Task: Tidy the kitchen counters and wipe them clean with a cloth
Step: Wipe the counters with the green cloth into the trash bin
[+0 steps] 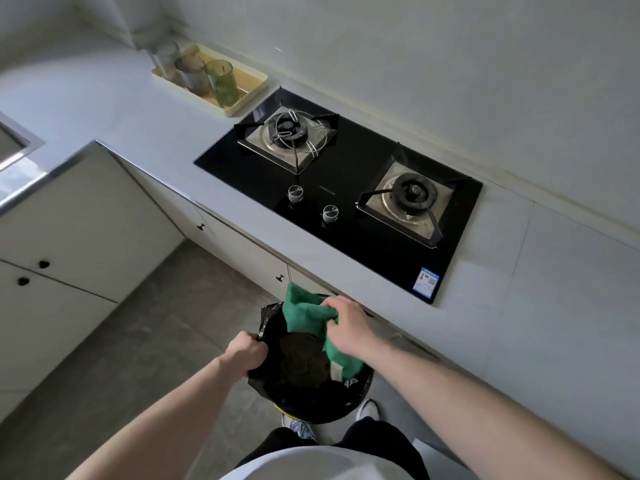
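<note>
My right hand [349,327] grips a green cloth [304,313] and holds it over the open mouth of a bin lined with a black bag [311,393], which stands on the floor just below the counter edge. Part of the cloth hangs down inside the bin. My left hand [244,353] clutches the black bag at the bin's left rim. The pale grey counter [519,271] runs diagonally from upper left to lower right.
A black two-burner gas hob [346,174] is set into the counter. A yellow tray [249,95] with several glasses sits at the back left corner. A sink edge [20,147] shows at far left. White cabinet doors [86,220] and grey floor lie below.
</note>
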The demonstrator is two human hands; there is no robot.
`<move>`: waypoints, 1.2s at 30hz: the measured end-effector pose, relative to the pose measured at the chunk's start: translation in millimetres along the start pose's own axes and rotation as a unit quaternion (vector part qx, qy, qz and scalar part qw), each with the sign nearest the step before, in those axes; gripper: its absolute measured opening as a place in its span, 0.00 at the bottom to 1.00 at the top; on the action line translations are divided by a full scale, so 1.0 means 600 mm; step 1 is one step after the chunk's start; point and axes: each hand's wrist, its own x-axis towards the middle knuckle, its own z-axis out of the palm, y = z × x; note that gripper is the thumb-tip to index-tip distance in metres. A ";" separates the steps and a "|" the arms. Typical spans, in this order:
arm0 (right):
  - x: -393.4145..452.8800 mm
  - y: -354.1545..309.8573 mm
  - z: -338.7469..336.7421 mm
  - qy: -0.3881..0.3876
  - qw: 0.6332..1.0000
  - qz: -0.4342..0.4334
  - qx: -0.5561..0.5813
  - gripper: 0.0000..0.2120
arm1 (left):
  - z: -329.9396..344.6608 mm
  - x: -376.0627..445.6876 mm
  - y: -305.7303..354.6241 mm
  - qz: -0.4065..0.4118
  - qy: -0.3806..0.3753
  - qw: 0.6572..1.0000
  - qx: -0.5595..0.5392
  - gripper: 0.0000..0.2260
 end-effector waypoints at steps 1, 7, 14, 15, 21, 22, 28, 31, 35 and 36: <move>-0.004 -0.012 0.007 0.009 1.000 -0.006 0.021 0.17 | -0.006 0.004 -0.006 0.000 -0.001 1.000 -0.004 0.13; 0.034 -0.047 -0.056 0.075 0.996 -0.010 0.041 0.15 | -0.053 0.017 -0.048 -0.013 0.012 1.000 -0.013 0.14; 0.150 -0.071 -0.152 0.140 0.989 -0.009 -0.052 0.13 | -0.102 0.024 -0.058 -0.028 0.055 0.998 -0.030 0.10; 0.169 -0.075 -0.158 0.141 0.988 -0.004 -0.064 0.14 | -0.108 0.027 -0.056 -0.030 0.062 0.997 -0.036 0.10; 0.259 -0.094 -0.137 0.116 0.988 0.004 -0.099 0.17 | -0.141 0.052 -0.040 -0.047 0.083 0.993 -0.068 0.12; 0.263 -0.098 -0.129 0.119 0.988 -0.001 -0.102 0.16 | -0.147 0.052 -0.035 -0.049 0.082 0.993 -0.067 0.12; 0.243 -0.119 -0.028 -0.005 0.983 -0.057 -0.174 0.19 | -0.167 0.063 -0.020 -0.083 0.096 0.989 -0.080 0.11; 0.235 -0.157 0.009 -0.088 0.988 -0.061 -0.115 0.20 | -0.176 0.069 -0.034 -0.098 0.094 0.985 -0.103 0.11; 0.253 -0.242 0.027 -0.193 0.973 -0.111 -0.066 0.16 | -0.203 0.054 -0.042 -0.103 0.099 0.980 -0.142 0.11; 0.261 -0.263 0.029 -0.191 0.972 -0.122 -0.058 0.15 | -0.212 0.049 -0.043 -0.104 0.103 0.978 -0.149 0.10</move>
